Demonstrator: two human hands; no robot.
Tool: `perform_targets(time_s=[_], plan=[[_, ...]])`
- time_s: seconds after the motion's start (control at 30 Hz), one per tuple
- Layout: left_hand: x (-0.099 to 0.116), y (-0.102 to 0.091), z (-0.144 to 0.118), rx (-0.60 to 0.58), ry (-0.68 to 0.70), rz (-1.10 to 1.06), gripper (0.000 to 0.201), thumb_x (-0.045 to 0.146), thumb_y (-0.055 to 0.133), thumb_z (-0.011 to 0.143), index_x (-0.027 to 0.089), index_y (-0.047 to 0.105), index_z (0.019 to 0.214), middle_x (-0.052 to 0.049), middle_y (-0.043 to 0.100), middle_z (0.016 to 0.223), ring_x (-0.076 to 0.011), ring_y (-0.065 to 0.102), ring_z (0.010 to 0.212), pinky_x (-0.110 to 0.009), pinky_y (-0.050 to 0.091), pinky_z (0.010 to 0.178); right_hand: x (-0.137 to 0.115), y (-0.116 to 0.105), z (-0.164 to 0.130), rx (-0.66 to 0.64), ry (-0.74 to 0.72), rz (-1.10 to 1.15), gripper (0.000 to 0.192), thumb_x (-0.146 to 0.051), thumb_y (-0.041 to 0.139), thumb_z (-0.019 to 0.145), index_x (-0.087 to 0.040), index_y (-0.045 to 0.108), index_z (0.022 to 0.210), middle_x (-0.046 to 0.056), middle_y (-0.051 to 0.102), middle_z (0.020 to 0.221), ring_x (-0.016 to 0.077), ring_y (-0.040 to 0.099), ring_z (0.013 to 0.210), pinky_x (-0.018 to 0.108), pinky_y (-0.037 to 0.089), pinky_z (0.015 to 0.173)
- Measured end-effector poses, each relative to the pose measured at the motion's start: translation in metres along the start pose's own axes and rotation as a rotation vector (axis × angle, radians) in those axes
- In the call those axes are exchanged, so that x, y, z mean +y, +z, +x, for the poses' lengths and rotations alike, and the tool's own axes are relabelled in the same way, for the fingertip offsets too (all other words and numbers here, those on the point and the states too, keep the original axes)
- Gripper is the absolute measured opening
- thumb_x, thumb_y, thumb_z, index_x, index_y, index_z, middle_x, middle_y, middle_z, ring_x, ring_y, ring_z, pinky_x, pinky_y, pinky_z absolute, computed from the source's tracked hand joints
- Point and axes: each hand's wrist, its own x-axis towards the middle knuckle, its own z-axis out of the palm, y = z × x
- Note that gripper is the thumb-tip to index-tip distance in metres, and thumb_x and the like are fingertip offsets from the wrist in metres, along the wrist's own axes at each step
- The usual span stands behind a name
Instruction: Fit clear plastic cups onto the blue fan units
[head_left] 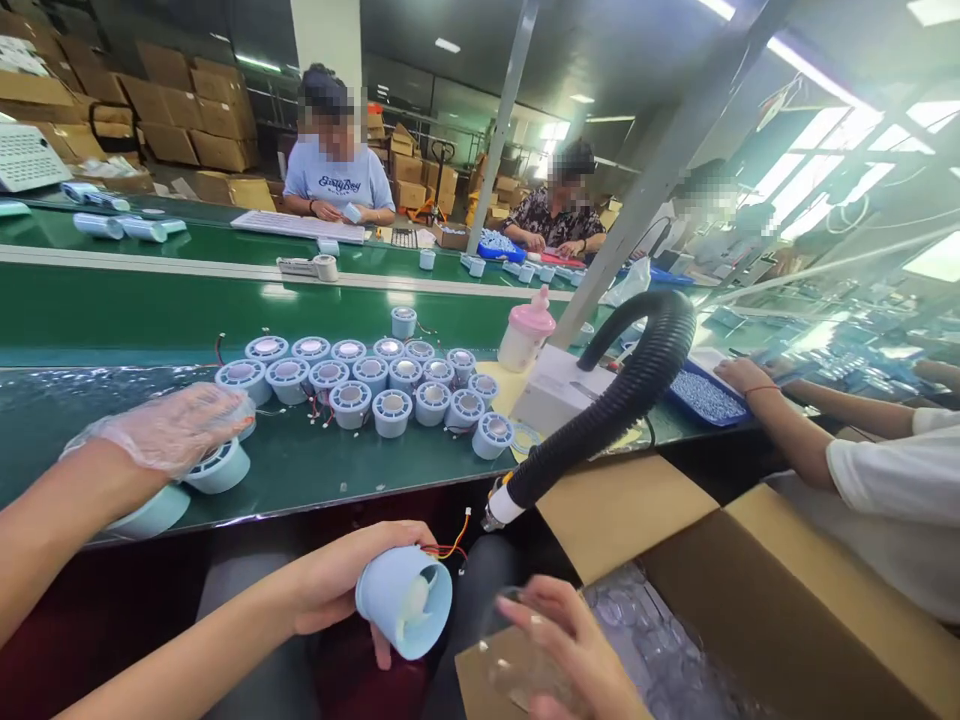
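Head view: the left hand (341, 580) wraps a smooth pale-blue round fan housing (405, 600) at six o'clock, below the green desk (112, 310); the right hand (577, 650) pinches a clear plastic piece (517, 665); a gloved hand (172, 430) touches another housing (217, 465) at nine o'clock.

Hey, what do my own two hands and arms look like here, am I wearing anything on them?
Both are bare. The left hand, at the pale blue round plastic fan housing, has no glove, ring or watch, its forearm no sleeve. The right hand is blurred but looks ungloved. The clear plastic glove is a co-worker's.
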Motion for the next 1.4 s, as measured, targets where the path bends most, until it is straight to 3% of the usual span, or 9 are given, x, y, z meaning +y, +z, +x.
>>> perform_targets(time_s=[0.13, 0.3, 0.5, 0.67, 0.83, 0.97, 1.1, 1.23, 1.4], plan=[[-0.002, 0.005, -0.008, 0.073, 0.185, 0.488, 0.028, 0.043, 0.048, 0.083, 0.018, 0.059, 0.089, -0.003, 0.057, 0.082, -0.0151, 0.055, 0.07, -0.022, 0.046, 0.051, -0.046, 0.018, 0.028, -0.05, -0.293, -0.456, 0.049, -0.028, 0.056, 0.08, -0.033, 0.051, 0.128, 0.015, 0.048, 0.13, 0.0351, 0.054, 0.108, 0.05, 0.051, 0.08], [-0.007, 0.01, -0.019, 0.203, 0.446, 0.891, 0.017, 0.029, 0.048, 0.086, 0.021, 0.063, 0.091, -0.003, 0.054, 0.102, -0.0175, 0.053, 0.093, -0.031, 0.041, 0.088, -0.056, 0.023, 0.04, -0.217, -0.191, -0.361, 0.015, -0.017, 0.065, 0.073, -0.024, 0.066, 0.086, 0.009, 0.048, 0.131, 0.0307, 0.051, 0.111, 0.045, 0.047, 0.087], [-0.026, 0.001, -0.007, 0.303, 0.526, 0.83, 0.051, 0.042, 0.075, 0.063, 0.025, 0.057, 0.109, -0.003, 0.051, 0.098, -0.0181, 0.053, 0.087, -0.031, 0.046, 0.077, -0.059, 0.023, 0.039, -0.097, 0.015, 0.097, 0.015, -0.025, 0.056, 0.081, -0.019, 0.055, 0.068, 0.005, 0.054, 0.106, 0.018, 0.055, 0.098, 0.028, 0.045, 0.079], [-0.037, -0.008, 0.004, 0.213, 0.691, 0.922, 0.059, 0.041, 0.078, 0.06, 0.029, 0.059, 0.115, -0.008, 0.046, 0.116, -0.0248, 0.048, 0.109, -0.041, 0.041, 0.097, -0.056, 0.029, 0.045, 0.029, 0.113, 0.442, 0.025, -0.03, 0.059, 0.077, -0.017, 0.052, 0.057, 0.006, 0.058, 0.095, 0.0205, 0.058, 0.095, 0.029, 0.044, 0.078], [-0.036, -0.005, -0.004, 0.12, 0.512, 0.708, 0.06, 0.024, 0.074, 0.066, 0.026, 0.051, 0.121, -0.009, 0.05, 0.125, -0.0263, 0.05, 0.114, -0.043, 0.041, 0.099, -0.043, 0.032, 0.046, 0.048, 0.232, 0.725, 0.029, -0.038, 0.066, 0.074, -0.018, 0.06, 0.054, 0.007, 0.065, 0.092, 0.024, 0.061, 0.098, 0.031, 0.048, 0.078], [-0.041, -0.004, -0.008, 0.051, 0.409, 0.282, 0.06, 0.025, 0.07, 0.071, 0.026, 0.045, 0.126, -0.009, 0.047, 0.132, -0.0241, 0.051, 0.116, -0.039, 0.043, 0.097, -0.035, 0.032, 0.039, -0.043, 0.023, 0.563, 0.017, -0.035, 0.074, 0.068, -0.023, 0.07, 0.079, 0.008, 0.063, 0.116, 0.0257, 0.057, 0.11, 0.036, 0.048, 0.09], [-0.047, -0.004, -0.009, -0.015, 0.366, 0.084, 0.061, 0.035, 0.07, 0.073, 0.024, 0.044, 0.127, -0.009, 0.057, 0.118, -0.0215, 0.057, 0.104, -0.036, 0.047, 0.089, -0.033, 0.031, 0.032, -0.081, -0.241, 0.16, 0.04, -0.025, 0.076, 0.067, -0.023, 0.064, 0.105, 0.01, 0.053, 0.131, 0.0239, 0.054, 0.116, 0.035, 0.044, 0.098], [-0.043, -0.002, -0.015, 0.004, 0.35, 0.192, 0.073, 0.039, 0.075, 0.066, 0.025, 0.043, 0.131, -0.011, 0.054, 0.124, -0.0239, 0.06, 0.098, -0.033, 0.051, 0.078, -0.037, 0.025, 0.031, -0.094, -0.287, 0.137, 0.036, -0.029, 0.074, 0.07, -0.023, 0.061, 0.102, 0.009, 0.056, 0.128, 0.0213, 0.056, 0.114, 0.03, 0.046, 0.096], [-0.03, 0.001, -0.022, 0.032, 0.496, 0.492, 0.067, 0.03, 0.076, 0.065, 0.03, 0.05, 0.127, -0.007, 0.052, 0.131, -0.027, 0.05, 0.117, -0.035, 0.046, 0.093, -0.04, 0.022, 0.028, -0.125, -0.136, 0.23, 0.05, -0.031, 0.076, 0.067, -0.026, 0.057, 0.113, 0.005, 0.06, 0.123, 0.0213, 0.057, 0.11, 0.032, 0.045, 0.097]])
